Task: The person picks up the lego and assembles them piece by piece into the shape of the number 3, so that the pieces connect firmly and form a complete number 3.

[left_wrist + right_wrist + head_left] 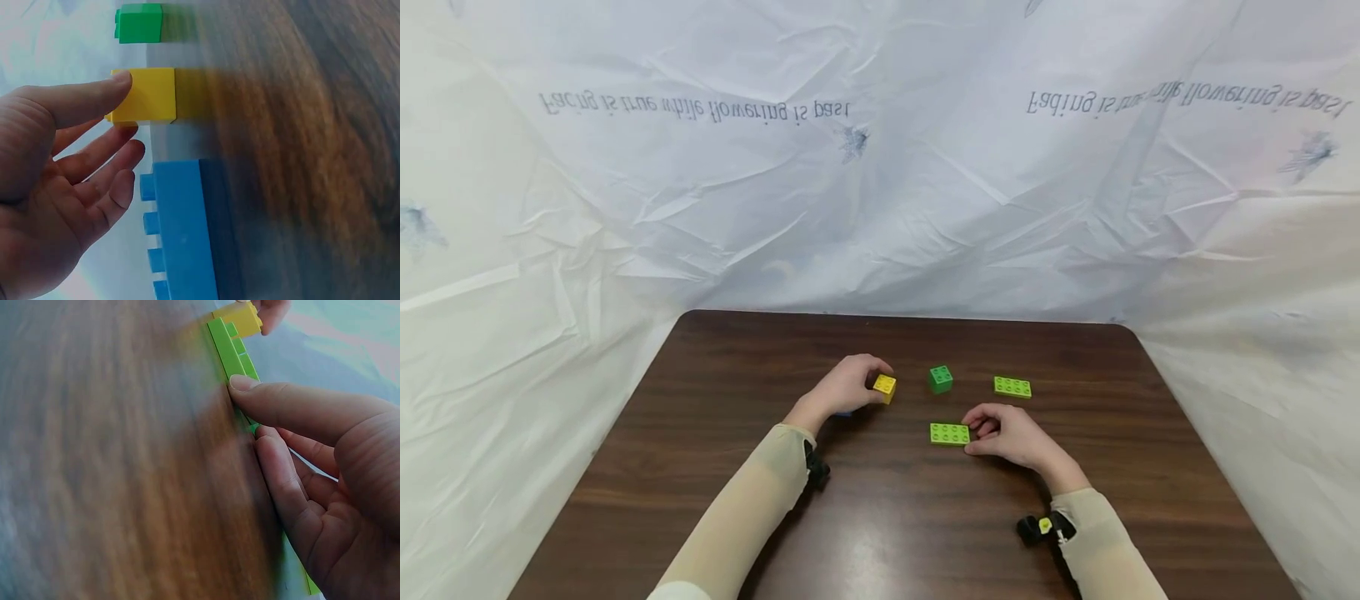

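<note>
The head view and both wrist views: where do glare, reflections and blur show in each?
Head view: pale glare on the near middle of the dark brown wood-grain table; left wrist view: the yellow square plastic block has crisp edges and a dull yellow reflection beside it, while the wood grain looks soft; right wrist view: the grain is smeared, the right hand sharper.

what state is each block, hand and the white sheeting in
left hand: pinching the yellow block
right hand: pinching the near lime brick by its right end
yellow block: held, studs up
near lime brick: held, studs up
far lime brick: untouched, studs up
green block: untouched, studs up
blue block: on the table, studs up
white sheeting: creased
</note>
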`<state>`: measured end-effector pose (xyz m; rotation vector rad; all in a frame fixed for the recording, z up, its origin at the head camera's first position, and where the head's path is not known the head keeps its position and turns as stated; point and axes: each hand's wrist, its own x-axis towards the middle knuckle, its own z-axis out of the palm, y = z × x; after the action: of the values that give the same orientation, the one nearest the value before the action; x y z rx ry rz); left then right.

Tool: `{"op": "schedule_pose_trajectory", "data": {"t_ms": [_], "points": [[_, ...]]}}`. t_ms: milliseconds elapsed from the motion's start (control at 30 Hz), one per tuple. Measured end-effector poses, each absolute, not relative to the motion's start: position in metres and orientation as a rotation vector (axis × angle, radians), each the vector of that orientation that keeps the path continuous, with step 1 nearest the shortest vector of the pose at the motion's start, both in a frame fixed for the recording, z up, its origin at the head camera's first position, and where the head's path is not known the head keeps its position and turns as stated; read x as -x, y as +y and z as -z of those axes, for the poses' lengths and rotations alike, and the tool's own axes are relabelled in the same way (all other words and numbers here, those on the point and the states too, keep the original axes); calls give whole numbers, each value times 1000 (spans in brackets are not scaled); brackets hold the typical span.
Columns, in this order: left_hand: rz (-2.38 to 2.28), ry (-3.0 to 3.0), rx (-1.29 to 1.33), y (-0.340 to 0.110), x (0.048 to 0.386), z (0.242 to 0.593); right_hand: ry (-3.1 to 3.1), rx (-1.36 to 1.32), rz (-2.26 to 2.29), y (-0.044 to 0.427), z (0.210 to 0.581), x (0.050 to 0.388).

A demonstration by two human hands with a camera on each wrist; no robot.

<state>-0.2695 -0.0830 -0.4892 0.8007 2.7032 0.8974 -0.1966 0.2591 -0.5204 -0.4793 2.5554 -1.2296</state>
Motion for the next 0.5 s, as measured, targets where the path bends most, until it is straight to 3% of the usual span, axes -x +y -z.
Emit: {"op": "schedule_pose_trajectory", "data": {"t_ms": [500], "points": [[-843,2727,-803,-75,270,492,2546,443,1223,260,521,197]]}}
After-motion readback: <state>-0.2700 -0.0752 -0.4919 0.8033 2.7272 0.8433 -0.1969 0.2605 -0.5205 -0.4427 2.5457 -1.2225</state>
